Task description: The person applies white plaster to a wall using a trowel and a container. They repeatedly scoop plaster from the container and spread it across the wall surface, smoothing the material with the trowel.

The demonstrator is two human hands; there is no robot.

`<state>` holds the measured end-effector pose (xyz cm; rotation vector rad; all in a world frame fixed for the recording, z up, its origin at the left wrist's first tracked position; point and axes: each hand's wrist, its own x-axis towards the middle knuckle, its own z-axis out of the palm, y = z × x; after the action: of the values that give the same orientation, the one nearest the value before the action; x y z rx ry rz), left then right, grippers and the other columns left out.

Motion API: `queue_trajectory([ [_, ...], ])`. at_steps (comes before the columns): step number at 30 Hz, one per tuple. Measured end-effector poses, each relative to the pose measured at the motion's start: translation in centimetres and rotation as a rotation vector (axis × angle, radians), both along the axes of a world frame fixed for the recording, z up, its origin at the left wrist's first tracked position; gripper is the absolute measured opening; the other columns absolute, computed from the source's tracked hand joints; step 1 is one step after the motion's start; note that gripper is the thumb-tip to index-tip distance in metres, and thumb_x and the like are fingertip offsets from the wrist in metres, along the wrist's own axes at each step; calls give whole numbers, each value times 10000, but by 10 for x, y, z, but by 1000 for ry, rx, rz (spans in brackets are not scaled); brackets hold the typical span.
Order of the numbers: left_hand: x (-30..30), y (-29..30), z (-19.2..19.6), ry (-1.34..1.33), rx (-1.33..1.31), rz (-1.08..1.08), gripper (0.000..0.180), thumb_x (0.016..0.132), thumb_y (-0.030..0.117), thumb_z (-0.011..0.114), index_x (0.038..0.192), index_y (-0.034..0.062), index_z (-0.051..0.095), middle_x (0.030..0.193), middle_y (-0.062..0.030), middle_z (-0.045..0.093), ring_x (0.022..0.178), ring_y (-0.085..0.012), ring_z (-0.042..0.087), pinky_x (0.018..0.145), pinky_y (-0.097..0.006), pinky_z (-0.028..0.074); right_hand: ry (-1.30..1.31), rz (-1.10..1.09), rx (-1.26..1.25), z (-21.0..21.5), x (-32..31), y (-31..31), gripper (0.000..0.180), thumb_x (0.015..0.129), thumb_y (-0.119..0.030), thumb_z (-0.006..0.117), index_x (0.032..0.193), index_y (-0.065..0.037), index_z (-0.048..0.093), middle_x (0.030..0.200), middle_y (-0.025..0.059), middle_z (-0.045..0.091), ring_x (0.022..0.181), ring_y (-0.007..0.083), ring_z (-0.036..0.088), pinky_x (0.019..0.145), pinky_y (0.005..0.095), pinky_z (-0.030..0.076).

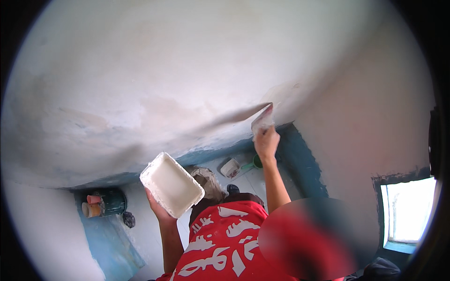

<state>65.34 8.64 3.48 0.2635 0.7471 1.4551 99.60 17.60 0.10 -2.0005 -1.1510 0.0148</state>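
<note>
My left hand [160, 209] is closed round the lower left side of a white rectangular tub [161, 195], holding it tilted in front of my body. Its rim is crusted with white paste, and the inside looks pale and smooth. Farther right, my right hand [267, 143], slightly blurred, grips a putty knife [263, 118] smeared with white. The blade's far edge meets the wall [187, 70] low down, beside the corner; the handle is hidden in my fingers. Uneven white and beige patches cover this wall.
A dark green bucket [114, 202] with pink and orange cups stands at left. On the floor ahead are an opened bag [209, 181], a small white container [230, 167] and a green dipper [257, 161]. A bright window [408, 210] is at right; a blurred red shape [309, 234] blocks the lower right.
</note>
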Motion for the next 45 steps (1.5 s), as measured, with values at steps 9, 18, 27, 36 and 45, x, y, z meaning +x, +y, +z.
queue_trajectory([
  [9, -1, -1, -7, -23, -14, -12, 598, 978, 524, 295, 1394, 100, 368, 1338, -88, 480, 1194, -270, 500, 1002, -431, 414, -283, -187, 301, 73, 53, 32, 314, 814, -61, 558, 1099, 70, 557, 693, 228, 614, 659, 413, 616, 587, 462, 482],
  [18, 0, 0, -5, 5, -34, -19, 599, 975, 525, 302, 1388, 99, 379, 1337, -94, 481, 1192, -279, 501, 996, -439, 420, -349, 189, 471, 65, -61, 31, 494, 754, 14, 595, 1227, 110, 495, 592, 178, 545, 475, 321, 545, 472, 398, 453],
  [27, 2, 2, -5, 10, 47, 20, 565, 974, 500, 354, 1372, 102, 403, 1323, -83, 497, 1174, -264, 518, 976, -422, 436, 3, -119, 506, 59, 38, -11, 156, 880, -81, 542, 990, 23, 578, 757, 243, 631, 692, 413, 634, 594, 403, 502],
  [36, 8, -1, -6, -5, 25, 19, 573, 981, 504, 318, 1393, 108, 371, 1338, -86, 483, 1194, -275, 509, 992, -434, 431, -423, -170, 277, 55, 15, 64, 365, 790, -61, 563, 1120, 89, 528, 628, 162, 594, 564, 341, 593, 563, 458, 484],
  [45, 10, -1, 5, 34, 12, 14, 587, 976, 522, 316, 1388, 108, 377, 1322, -80, 489, 1183, -269, 508, 991, -433, 425, -253, 103, 279, 43, -41, 9, 389, 789, -33, 571, 1161, 68, 517, 756, 182, 637, 639, 360, 616, 586, 426, 514],
])
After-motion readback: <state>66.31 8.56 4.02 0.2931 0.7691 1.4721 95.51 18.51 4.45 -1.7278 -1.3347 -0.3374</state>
